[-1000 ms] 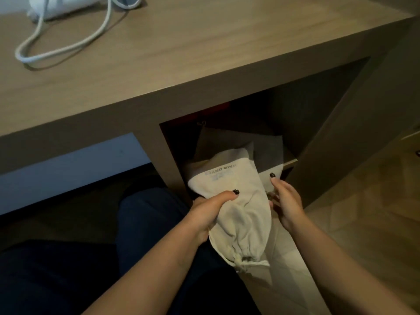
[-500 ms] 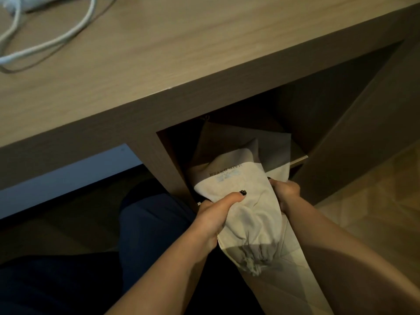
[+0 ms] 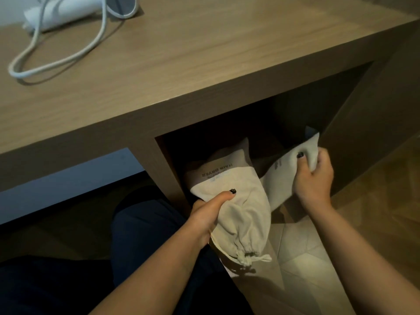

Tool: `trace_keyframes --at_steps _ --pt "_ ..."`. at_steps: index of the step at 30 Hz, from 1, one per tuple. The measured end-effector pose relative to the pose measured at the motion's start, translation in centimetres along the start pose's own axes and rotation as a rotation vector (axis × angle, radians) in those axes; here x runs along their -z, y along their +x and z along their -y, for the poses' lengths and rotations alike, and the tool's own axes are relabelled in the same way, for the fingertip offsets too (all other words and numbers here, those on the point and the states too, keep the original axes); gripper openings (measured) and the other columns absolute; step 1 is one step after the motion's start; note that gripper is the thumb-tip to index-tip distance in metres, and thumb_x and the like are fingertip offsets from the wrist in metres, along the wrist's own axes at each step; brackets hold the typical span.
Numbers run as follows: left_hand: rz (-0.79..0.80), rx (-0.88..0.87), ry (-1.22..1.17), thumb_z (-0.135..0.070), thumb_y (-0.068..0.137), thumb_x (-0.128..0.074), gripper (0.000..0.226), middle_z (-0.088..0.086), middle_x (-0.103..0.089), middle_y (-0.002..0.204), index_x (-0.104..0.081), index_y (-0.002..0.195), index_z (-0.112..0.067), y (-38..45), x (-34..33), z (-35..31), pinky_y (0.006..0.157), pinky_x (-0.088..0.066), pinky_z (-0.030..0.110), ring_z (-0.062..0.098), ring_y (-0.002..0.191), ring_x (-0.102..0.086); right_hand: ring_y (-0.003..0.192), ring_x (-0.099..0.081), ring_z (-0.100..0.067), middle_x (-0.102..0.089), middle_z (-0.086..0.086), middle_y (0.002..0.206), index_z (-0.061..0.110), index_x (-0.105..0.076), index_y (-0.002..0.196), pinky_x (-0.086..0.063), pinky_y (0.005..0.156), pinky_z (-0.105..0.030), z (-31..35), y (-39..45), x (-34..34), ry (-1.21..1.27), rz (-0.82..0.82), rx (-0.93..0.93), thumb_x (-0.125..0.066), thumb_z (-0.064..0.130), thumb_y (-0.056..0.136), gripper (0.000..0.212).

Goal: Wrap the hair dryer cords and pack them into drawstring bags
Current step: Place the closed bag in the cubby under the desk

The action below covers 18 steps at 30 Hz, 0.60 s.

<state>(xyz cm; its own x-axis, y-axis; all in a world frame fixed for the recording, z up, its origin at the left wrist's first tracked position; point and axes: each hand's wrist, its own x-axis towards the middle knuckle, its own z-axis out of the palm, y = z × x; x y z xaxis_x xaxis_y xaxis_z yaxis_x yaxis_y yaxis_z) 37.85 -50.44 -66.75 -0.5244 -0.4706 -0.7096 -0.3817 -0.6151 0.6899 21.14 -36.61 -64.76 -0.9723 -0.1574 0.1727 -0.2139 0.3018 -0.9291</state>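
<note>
My left hand [image 3: 208, 215] grips a cream drawstring bag [image 3: 241, 214] printed "HAIR DRYER", its gathered mouth and string hanging down toward me. My right hand [image 3: 314, 178] is closed on the corner of a second cream bag [image 3: 284, 173], held up to the right in front of the open cubby. A third bag [image 3: 229, 159] lies inside the cubby behind them. On the desk top at far left rests a white hair dryer [image 3: 66, 12] with its loose white cord [image 3: 56, 55] looped across the wood.
The wooden desk [image 3: 204, 64] overhangs the dark open cubby [image 3: 284, 114]. The cubby's side panel [image 3: 368, 142] stands close to my right hand. My legs in dark trousers [image 3: 141, 242] sit below the desk. Pale wooden floor [image 3: 386, 212] lies at right.
My right hand has taken hold of a second bag and drawn it up and right, away from the first. The left hand keeps its grip on the first bag. The view shifted.
</note>
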Motion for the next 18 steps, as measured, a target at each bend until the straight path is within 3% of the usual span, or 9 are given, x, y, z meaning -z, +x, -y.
trace_keyframes --at_steps 3,7,9,13,16,18 --pt "-0.031 -0.024 0.001 -0.029 0.067 -0.086 0.047 0.007 -0.076 0.096 -0.07 0.109 -0.014 0.7 0.1 -0.4 0.075 -0.059 0.035 0.025 0.088 -0.073 0.07 -0.051 0.005 -0.053 0.011 0.083 0.019 -0.056 0.1 -0.04 0.059 -0.008 1.8 0.4 2.1 -0.031 0.088 0.084 -0.052 0.017 0.097 0.005" --pt "-0.059 -0.047 0.019 -0.033 0.059 -0.087 0.054 0.006 -0.077 0.094 -0.072 0.108 -0.015 1.7 -0.1 -0.9 0.081 -0.058 0.039 0.026 0.088 -0.073 0.067 -0.054 -0.002 -0.06 0.006 0.079 0.022 -0.061 0.093 -0.038 0.054 -0.016 2.0 0.1 3.9 -0.242 0.35 0.107 -0.061 0.023 0.092 0.001" --pt "-0.09 -0.047 0.006 -0.032 0.063 -0.086 0.049 0.006 -0.077 0.093 -0.072 0.107 -0.014 2.5 -0.4 -1.0 0.078 -0.059 0.036 0.025 0.086 -0.073 0.076 -0.058 -0.002 -0.063 0.006 0.094 0.022 -0.059 0.111 -0.04 0.058 -0.014 1.2 -0.5 3.9 -0.292 0.482 0.011 -0.065 0.029 0.089 0.023" --pt "-0.14 0.005 0.012 -0.048 0.04 -0.088 0.083 0.009 -0.076 0.095 -0.068 0.111 -0.011 4.2 -1.1 -1.0 0.078 -0.06 0.041 0.026 0.082 -0.074 0.108 -0.056 -0.016 -0.053 -0.003 0.133 0.026 -0.036 0.143 -0.044 0.081 -0.022 -1.0 -2.2 1.7 -0.397 0.778 -0.176 -0.074 0.039 0.081 0.074" --pt "-0.177 0.044 0.002 -0.051 0.036 -0.087 0.087 0.009 -0.075 0.094 -0.068 0.111 -0.012 5.4 -1.7 -0.7 0.073 -0.061 0.04 0.026 0.078 -0.074 0.093 -0.051 -0.003 -0.053 0.003 0.128 0.023 -0.037 0.144 -0.04 0.066 -0.01 -2.7 -3.4 -1.0 -0.318 0.87 -0.269 -0.077 0.036 0.079 0.077" --pt "-0.195 0.066 0.016 -0.051 0.037 -0.088 0.088 0.009 -0.075 0.093 -0.067 0.113 -0.013 6.0 -1.7 -0.6 0.07 -0.061 0.038 0.025 0.077 -0.074 0.096 -0.054 -0.004 -0.055 0.004 0.125 0.019 -0.038 0.144 -0.042 0.066 -0.009 -3.7 -3.6 -2.4 -0.214 0.867 -0.342 -0.078 0.031 0.079 0.078"
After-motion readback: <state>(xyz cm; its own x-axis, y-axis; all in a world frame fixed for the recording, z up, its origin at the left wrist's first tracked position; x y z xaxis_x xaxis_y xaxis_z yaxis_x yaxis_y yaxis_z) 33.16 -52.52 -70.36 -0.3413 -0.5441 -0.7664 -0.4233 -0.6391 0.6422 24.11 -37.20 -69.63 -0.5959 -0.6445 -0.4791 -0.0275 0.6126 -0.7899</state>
